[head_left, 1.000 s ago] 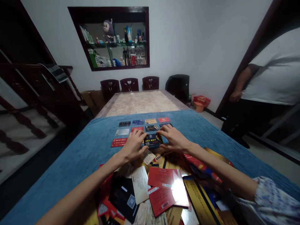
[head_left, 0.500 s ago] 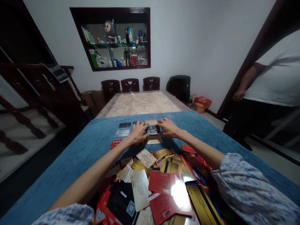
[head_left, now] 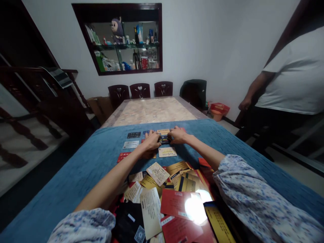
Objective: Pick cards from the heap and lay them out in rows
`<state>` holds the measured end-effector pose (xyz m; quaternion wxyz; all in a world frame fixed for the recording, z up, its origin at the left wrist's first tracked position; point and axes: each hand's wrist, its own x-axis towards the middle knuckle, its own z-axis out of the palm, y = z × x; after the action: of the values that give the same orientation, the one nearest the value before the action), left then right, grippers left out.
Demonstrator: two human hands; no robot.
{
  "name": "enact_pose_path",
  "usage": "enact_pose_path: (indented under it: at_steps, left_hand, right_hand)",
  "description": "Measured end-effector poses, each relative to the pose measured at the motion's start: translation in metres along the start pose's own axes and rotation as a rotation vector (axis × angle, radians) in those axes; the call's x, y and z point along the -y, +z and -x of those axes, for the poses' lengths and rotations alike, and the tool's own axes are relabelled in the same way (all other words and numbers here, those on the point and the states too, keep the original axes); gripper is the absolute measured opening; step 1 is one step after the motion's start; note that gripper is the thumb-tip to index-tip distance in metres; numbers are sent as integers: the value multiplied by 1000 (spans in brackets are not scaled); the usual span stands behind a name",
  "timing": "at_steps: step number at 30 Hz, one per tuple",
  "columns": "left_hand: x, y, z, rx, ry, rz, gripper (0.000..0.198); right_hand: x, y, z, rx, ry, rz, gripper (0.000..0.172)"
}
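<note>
Both my hands reach far forward over a blue cloth (head_left: pixel 83 168). My left hand (head_left: pixel 151 140) and my right hand (head_left: pixel 178 135) pinch the two ends of a dark card (head_left: pixel 164 139) lying among a grid of cards laid flat on the cloth. Around it lie a black card (head_left: pixel 134 135), a pale card (head_left: pixel 131 144), a red card (head_left: pixel 123 156), a yellow card (head_left: pixel 163 131) and a cream card (head_left: pixel 167 152). A loose heap of many cards (head_left: pixel 174 199) lies close to me, between my forearms.
Beyond the cloth the marble tabletop (head_left: pixel 152 111) runs to three dark chairs (head_left: pixel 139 90) and a chair draped in black (head_left: pixel 193 92). A person in a white shirt (head_left: pixel 291 77) stands at the right. A wall shelf (head_left: pixel 124 40) holds bottles. A wooden stair rail (head_left: pixel 37 87) is at left.
My hands moved away from me with the dark card, from just past the heap up into the middle row of the grid. The person at right stepped closer.
</note>
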<state>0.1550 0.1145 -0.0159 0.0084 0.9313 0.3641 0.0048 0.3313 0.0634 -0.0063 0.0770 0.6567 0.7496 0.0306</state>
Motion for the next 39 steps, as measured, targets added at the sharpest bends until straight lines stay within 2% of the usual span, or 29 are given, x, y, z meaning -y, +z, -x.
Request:
enact_pose_path:
  at_steps: [13, 22, 30, 39]
  left_hand:
    - [0, 1, -10, 97, -25, -14, 33]
    - [1, 2, -15, 121, -43, -24, 38]
    - [-6, 3, -12, 97, -55, -27, 36]
    - [-3, 0, 9, -36, -14, -15, 36]
  right_hand:
    - [3, -1, -5, 74, 49, -1, 48]
    - [0, 3, -16, 97, 33, -20, 43]
    - [7, -1, -12, 106, 56, -16, 43]
    - [11, -2, -6, 79, 73, -3, 46]
